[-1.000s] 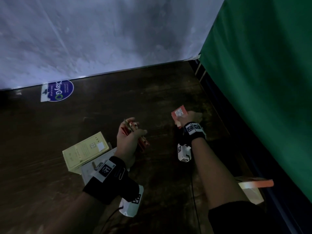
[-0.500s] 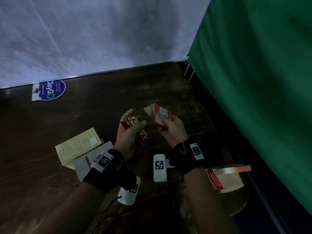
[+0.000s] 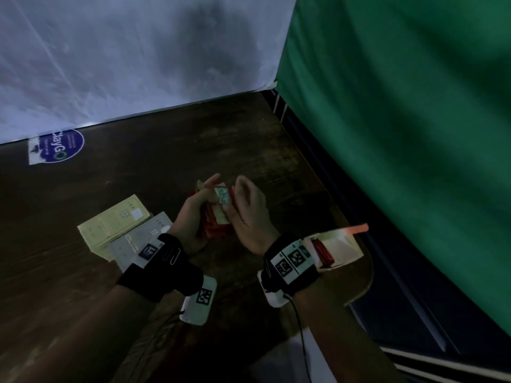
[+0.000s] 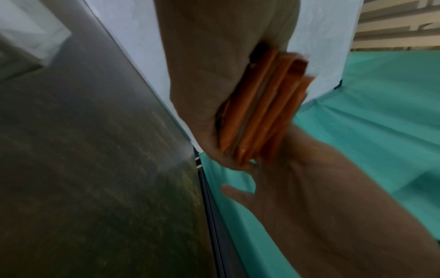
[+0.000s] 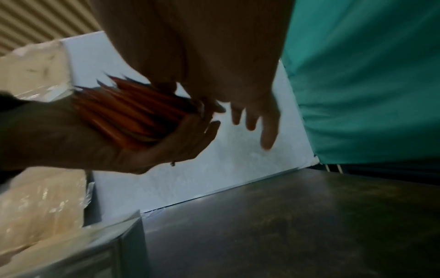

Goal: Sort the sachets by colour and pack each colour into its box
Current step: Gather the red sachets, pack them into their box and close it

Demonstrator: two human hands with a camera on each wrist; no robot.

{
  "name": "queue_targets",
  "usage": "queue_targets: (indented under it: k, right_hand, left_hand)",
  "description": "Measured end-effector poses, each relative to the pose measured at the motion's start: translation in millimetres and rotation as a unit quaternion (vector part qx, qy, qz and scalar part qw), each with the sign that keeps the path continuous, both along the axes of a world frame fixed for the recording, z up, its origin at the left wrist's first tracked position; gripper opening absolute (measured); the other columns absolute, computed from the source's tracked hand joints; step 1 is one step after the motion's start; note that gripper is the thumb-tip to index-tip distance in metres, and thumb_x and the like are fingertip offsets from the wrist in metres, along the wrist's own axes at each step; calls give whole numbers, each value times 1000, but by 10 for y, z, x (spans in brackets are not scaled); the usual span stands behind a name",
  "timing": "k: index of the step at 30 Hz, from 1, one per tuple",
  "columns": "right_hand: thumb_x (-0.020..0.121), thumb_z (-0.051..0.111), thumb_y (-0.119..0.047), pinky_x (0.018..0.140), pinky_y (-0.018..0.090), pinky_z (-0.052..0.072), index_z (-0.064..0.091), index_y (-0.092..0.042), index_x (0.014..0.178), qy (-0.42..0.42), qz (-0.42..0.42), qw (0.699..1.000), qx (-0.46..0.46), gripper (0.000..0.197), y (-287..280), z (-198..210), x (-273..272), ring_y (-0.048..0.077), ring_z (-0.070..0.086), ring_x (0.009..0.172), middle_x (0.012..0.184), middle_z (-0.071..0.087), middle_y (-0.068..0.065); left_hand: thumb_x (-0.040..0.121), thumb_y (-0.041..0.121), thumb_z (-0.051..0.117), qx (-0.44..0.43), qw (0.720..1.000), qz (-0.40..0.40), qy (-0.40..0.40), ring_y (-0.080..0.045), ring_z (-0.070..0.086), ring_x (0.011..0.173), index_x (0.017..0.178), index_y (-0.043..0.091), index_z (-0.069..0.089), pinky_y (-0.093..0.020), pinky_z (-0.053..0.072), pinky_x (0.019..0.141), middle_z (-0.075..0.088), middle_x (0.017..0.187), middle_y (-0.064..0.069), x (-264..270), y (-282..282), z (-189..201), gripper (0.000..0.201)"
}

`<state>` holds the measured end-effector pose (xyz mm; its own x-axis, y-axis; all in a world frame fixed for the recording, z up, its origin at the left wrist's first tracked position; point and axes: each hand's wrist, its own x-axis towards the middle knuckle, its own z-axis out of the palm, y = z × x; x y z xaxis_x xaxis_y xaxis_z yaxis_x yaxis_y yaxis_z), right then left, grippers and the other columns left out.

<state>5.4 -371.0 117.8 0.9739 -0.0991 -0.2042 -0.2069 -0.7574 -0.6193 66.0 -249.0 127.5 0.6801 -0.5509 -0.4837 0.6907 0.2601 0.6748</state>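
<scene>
Above the dark table (image 3: pixel 154 172), the left hand (image 3: pixel 190 219) grips a stack of red sachets (image 3: pixel 213 229) — fingers curled round it. The right hand (image 3: pixel 250 214) pinches one sachet (image 3: pixel 222 197) against the stack. An open red box (image 3: pixel 336 251) with sachets inside lies just beside the right wrist.

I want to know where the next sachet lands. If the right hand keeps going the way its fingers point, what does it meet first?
Probably the red sachets held in the left hand; the right hand already reaches them.
</scene>
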Motion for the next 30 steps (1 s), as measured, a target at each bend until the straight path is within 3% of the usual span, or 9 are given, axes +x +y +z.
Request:
queue_targets:
  k: [3,9,14,18,21,23,25,28,30]
  right_hand:
    - [92,46,-53,117,45,1,-19,-22,148,30,69,993,89,91,-48,99,-120,17,-14,145,158,-16,-2]
    - [62,81,-51,113,47,-14,-15,-21,149,51,129,990,17,133,-96,142,-312,10,-16,145,159,-12,-6]
    - [59,86,-37,118,55,7,16,-18,148,-26,80,996,15,115,-122,19,-415,18,19,142,151,27,2]
    - [63,84,-37,117,53,-1,13,-18,149,-77,43,996,25,113,-151,-5,-549,17,9,146,154,21,2]
    - [67,82,-33,116,56,20,21,-19,143,-172,-28,982,70,98,-188,-39,-696,20,27,141,148,32,5]
    - [72,79,-23,110,50,36,26,-19,140,-213,-58,973,65,87,-226,-44,-798,20,38,135,143,38,8]
    - [75,77,-18,109,44,38,30,-13,141,-234,-73,969,14,82,-293,-30,-860,18,41,131,141,40,8]
    - [85,66,-24,109,42,39,44,-13,136,-267,-155,950,-43,57,-422,19,-947,9,54,107,121,53,3]
    - [84,65,-32,97,31,49,50,-12,128,-325,-227,914,-82,50,-497,101,-1083,9,60,101,116,58,4]
  left_hand:
    - [83,17,49,15,998,-67,1,-26,63,91,126,26,54,-39,53,74,63,111,-13,-88,44,20,45]
    - [77,25,59,108,974,-201,-3,-23,68,76,98,10,67,-38,48,72,70,86,-11,-209,23,132,26]
    - [84,38,57,115,973,-197,18,-21,71,69,82,11,75,-36,51,72,73,81,-10,-321,-142,238,32]
    - [89,42,52,131,977,-164,17,-23,65,79,91,15,65,-36,50,72,68,85,-10,-427,-263,263,31]
    - [90,49,49,89,988,-120,42,-22,67,77,91,18,67,-37,48,72,70,86,-8,-454,-389,279,36]
    - [88,56,48,86,988,-123,31,-22,66,83,96,20,65,-38,48,74,71,88,-7,-499,-496,271,41]
    - [88,59,43,83,986,-145,12,-24,65,87,94,16,67,-40,48,77,72,85,-8,-561,-596,284,49]
    - [93,57,35,20,979,-203,3,-23,69,87,78,13,78,-38,48,82,73,90,-9,-698,-813,375,64]
    - [95,55,30,6,969,-243,-33,-21,70,86,84,10,77,-33,52,79,73,93,-11,-771,-1019,418,66]
